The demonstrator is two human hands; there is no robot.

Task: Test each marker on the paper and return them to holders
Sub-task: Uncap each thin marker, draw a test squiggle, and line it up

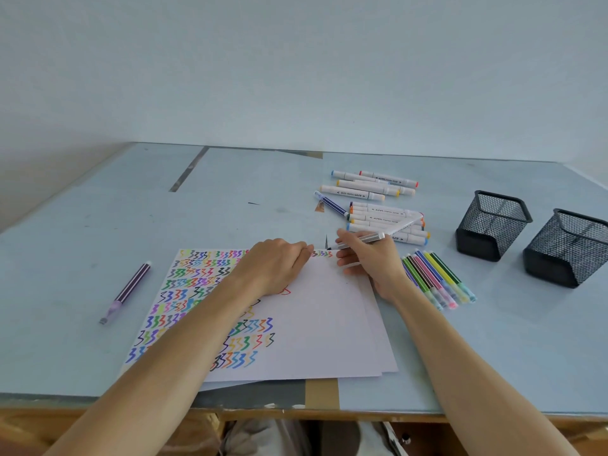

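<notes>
Paper (316, 324) lies near the front edge of the table (98, 225), and I see free surface on its left, where only one purple marker (126, 291) lies apart. On the right, thin pens (437, 278) lie just beside the paper, and two mesh holders (493, 225) stand further right, well apart from it. White markers (378, 205) lie in a heap behind the paper. Paper is covered on its left part with coloured zigzag lines. My left hand (276, 268) rests on the paper with fingers curled; I cannot tell if it holds something. My right hand (371, 258) grips a grey marker (358, 241), its tip at the paper's top edge.
</notes>
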